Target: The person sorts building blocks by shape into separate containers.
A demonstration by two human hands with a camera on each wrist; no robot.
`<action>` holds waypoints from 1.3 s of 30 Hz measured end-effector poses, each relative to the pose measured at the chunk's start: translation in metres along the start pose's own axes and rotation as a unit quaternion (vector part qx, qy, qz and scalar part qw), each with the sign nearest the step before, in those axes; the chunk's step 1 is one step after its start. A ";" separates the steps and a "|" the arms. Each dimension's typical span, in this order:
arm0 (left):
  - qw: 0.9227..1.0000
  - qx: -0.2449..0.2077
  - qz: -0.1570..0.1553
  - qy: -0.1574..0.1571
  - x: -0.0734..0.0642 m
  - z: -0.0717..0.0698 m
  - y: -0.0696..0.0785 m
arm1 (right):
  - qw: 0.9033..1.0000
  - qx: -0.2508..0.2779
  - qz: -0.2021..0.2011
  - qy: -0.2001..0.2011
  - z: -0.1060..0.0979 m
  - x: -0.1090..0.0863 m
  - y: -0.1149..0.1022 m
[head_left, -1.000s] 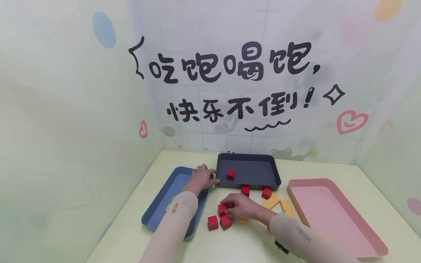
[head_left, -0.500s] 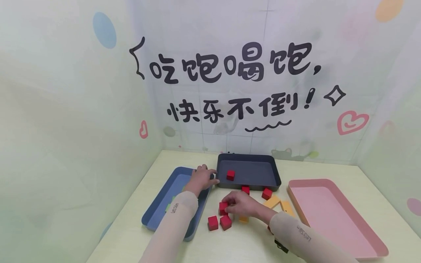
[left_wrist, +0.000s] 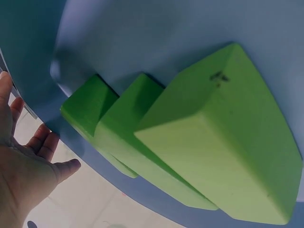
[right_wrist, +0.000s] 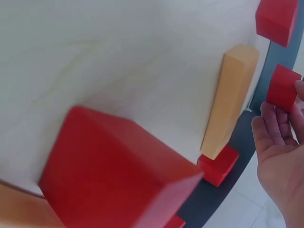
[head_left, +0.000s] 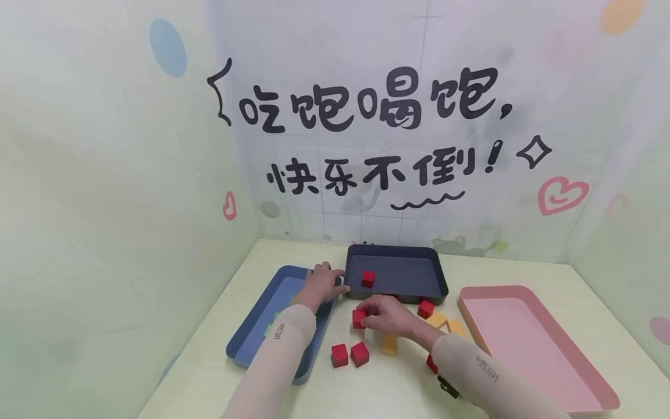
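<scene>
The right hand [head_left: 389,317] pinches a red cube [head_left: 359,319] between thumb and fingers, over the part of the surface [head_left: 366,396] just in front of the dark tray [head_left: 408,273] (whether the cube is clear of the surface, I cannot tell). The left hand [head_left: 320,286] grips nothing; its fingers are loosely extended at the far right corner of the blue tray [head_left: 285,286], close to the dark tray's left end. Inside the blue tray lie green blocks [left_wrist: 218,137], side by side in the left wrist view. One loose cube [head_left: 368,279], also red, sits inside the dark tray, toward its left. Nearer the person, a pair of red cubes [head_left: 359,354] stands on the surface, close together. A yellow block [head_left: 388,344] lies to their right, and two more yellow blocks [head_left: 437,319] lie near the pink tray [head_left: 534,343]. Another cube [head_left: 431,364] is partly hidden by the right sleeve [head_left: 476,369]. Behind everything, black lettering [head_left: 382,174] runs across the wall.
</scene>
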State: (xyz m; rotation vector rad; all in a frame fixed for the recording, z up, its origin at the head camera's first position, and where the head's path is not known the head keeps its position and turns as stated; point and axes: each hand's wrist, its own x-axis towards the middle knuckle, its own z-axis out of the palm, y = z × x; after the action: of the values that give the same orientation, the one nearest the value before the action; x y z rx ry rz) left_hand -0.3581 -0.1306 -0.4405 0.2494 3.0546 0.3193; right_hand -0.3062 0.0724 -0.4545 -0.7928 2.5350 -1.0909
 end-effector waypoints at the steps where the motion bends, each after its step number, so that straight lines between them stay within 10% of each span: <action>1: 1.000 0.000 0.000 0.001 0.000 0.000 0.000 | 1.000 0.000 0.000 0.004 -0.001 0.000 0.000; 39: 1.000 0.018 0.015 0.012 -0.002 0.001 -0.002 | 0.963 0.014 0.160 0.216 -0.070 0.029 0.042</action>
State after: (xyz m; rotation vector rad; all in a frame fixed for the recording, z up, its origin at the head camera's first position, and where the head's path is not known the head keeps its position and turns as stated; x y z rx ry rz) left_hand -0.3562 -0.1322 -0.4420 0.2957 3.0851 0.2708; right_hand -0.3767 0.1201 -0.4382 -0.1258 2.8509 -1.2909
